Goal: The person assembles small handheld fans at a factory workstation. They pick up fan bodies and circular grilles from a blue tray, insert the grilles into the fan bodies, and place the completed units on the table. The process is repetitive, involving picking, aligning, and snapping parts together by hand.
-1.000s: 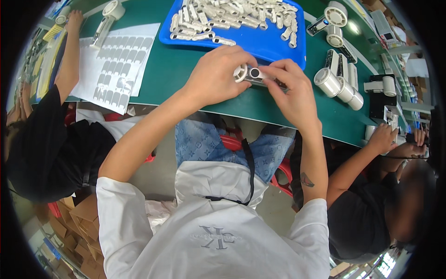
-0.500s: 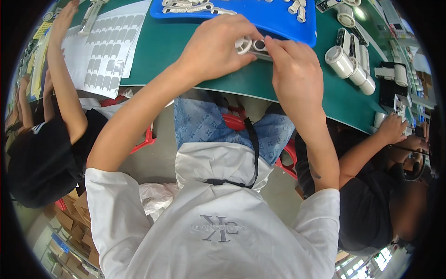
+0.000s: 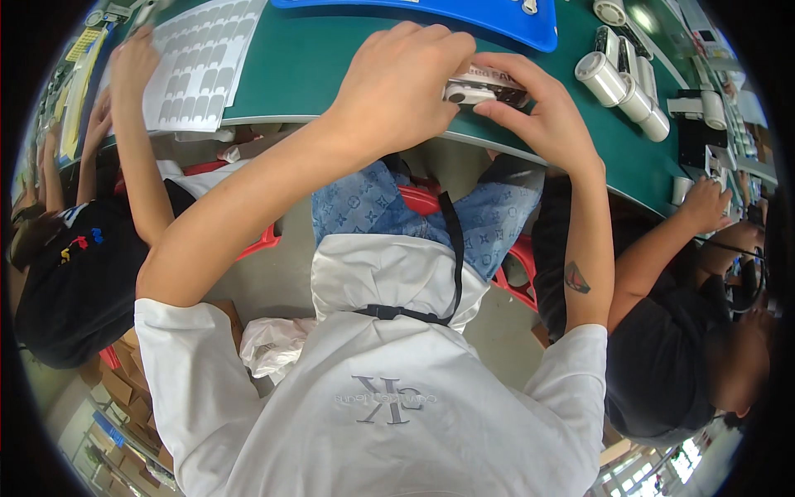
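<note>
Between my two hands, over the front edge of the green table [image 3: 331,74], is a white plastic handheld fan [image 3: 489,79] lying sideways, with dark parts along its side. My left hand [image 3: 406,87] is closed on its left end and covers much of it. The thumb and fingers of my right hand [image 3: 546,108] pinch the right end from below and above. Just beyond my hands lies a blue tray [image 3: 497,31] with a small white part [image 3: 530,7] at its right side.
On the right stand several white cylindrical fans [image 3: 621,95], close to a co-worker's hand [image 3: 705,203] at a small fixture. Printed sheets with grey shapes [image 3: 199,66] lie at the left, beside another co-worker's hand [image 3: 134,62]. Red stools [image 3: 517,273] are under the table edge.
The fan has turned in my hands, and a different side of it shows. My right hand has shifted right and opened its grasp around the end. The tray sits higher in view.
</note>
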Demonstrator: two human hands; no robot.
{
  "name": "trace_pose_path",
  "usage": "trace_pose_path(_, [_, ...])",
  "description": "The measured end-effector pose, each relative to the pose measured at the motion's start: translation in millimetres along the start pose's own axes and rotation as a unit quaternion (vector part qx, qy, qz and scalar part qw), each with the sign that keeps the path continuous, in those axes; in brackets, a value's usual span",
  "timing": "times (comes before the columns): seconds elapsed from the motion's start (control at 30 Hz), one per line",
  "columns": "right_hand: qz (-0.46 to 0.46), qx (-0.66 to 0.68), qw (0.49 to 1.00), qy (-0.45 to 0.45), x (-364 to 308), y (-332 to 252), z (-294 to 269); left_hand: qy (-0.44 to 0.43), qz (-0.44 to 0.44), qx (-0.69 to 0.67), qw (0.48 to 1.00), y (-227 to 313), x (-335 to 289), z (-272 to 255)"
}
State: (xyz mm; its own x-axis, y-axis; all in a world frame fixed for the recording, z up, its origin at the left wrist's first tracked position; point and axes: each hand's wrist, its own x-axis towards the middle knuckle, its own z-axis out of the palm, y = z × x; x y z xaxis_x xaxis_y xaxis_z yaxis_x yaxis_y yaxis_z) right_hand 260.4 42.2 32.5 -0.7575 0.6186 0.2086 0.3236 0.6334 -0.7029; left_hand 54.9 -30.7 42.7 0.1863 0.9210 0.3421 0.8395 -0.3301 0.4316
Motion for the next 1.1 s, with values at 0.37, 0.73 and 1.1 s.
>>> trace_pose_path(0.37, [-0.104, -0.110, 0.988, 0.043, -9, 13, 16, 0.009, -0.019, 0.018, 1.000, 3, -2, 18])
trace_pose_path(0.73, [-0.093, -0.063, 0.993, 0.046, -4, 19, 15, -0.018, -0.084, -0.050, 0.995, 14, 2, 7])
trace_pose_path(1.1, [-0.080, -0.059, 0.995, 0.020, -3, 16, 13, -0.012, -0.055, -0.091, 0.994, 1, 5, 1])
